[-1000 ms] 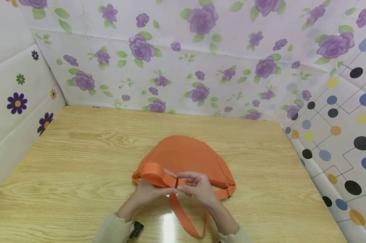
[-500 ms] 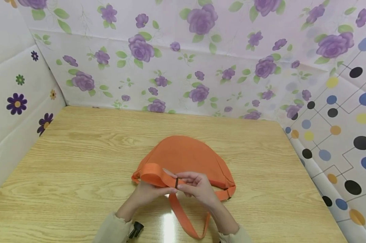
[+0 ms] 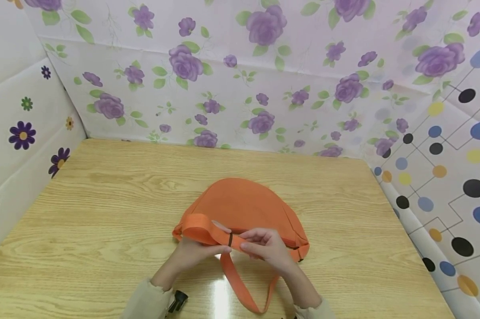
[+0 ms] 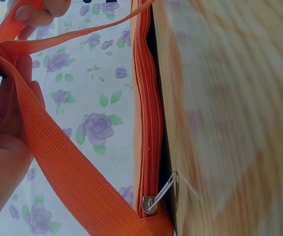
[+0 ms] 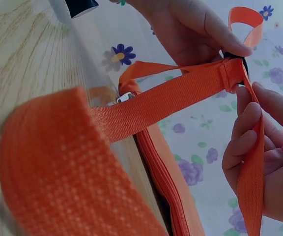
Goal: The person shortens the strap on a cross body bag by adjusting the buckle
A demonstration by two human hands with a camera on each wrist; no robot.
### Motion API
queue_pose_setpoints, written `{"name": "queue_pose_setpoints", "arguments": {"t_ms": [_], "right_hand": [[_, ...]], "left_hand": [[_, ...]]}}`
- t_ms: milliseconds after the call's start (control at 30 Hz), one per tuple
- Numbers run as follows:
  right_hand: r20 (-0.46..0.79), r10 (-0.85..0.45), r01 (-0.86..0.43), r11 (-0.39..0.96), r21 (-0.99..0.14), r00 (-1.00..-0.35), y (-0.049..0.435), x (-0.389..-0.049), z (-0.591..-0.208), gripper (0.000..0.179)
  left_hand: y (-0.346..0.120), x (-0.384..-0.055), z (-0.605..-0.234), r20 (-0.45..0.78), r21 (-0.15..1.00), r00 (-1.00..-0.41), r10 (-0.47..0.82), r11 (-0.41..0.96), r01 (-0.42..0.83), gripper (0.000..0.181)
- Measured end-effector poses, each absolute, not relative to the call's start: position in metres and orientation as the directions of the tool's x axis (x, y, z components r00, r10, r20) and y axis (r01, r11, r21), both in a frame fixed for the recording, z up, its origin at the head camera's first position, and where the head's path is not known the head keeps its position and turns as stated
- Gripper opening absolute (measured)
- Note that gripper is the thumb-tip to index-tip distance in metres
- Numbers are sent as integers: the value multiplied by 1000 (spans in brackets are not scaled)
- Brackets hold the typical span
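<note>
An orange half-moon waist bag (image 3: 243,201) lies on the table with its straight zipper edge toward me. My left hand (image 3: 192,254) holds its orange webbing strap (image 3: 197,221), thumb and fingers at the black slider buckle (image 3: 230,239), with a loop of strap rising above the hand. Just right of the slider, my right hand (image 3: 271,249) pinches the strap between thumb and fingers. In the right wrist view, the strap runs through the slider (image 5: 243,69) between both hands. The zipper (image 4: 149,108) and its metal pull (image 4: 162,192) show in the left wrist view.
A black plastic clip buckle (image 3: 178,301) lies on the wooden table (image 3: 104,212) by the left sleeve. Another length of strap (image 3: 241,285) hangs in a loop in front of the bag. Patterned sheets (image 3: 224,88) stand behind and at both sides.
My right hand has shifted slightly right from the slider, and more strap shows between slider and fingers. My left hand keeps its hold almost unmoved; the bag stays put.
</note>
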State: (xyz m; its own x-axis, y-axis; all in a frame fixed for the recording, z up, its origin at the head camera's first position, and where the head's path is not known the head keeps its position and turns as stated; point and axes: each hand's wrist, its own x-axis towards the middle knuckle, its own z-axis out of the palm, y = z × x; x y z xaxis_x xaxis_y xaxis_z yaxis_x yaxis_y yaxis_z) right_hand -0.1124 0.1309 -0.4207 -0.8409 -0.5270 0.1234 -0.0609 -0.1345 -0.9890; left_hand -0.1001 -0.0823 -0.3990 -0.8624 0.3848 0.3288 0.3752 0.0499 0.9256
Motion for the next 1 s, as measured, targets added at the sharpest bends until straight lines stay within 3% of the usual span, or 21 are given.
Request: {"name": "queue_pose_setpoints", "arguments": {"t_ms": [667,1000], "right_hand": [[206,-502,-114,-207,-972,-840,134,-116,-423,10],[144,-462,-59,-193,-979,-875,130,-116,-422,24]], "left_hand": [[-82,-98,-391,345,921,-850,397,32,389,23],[-84,-103,-406,338,924,-861,380,37,380,25]]}}
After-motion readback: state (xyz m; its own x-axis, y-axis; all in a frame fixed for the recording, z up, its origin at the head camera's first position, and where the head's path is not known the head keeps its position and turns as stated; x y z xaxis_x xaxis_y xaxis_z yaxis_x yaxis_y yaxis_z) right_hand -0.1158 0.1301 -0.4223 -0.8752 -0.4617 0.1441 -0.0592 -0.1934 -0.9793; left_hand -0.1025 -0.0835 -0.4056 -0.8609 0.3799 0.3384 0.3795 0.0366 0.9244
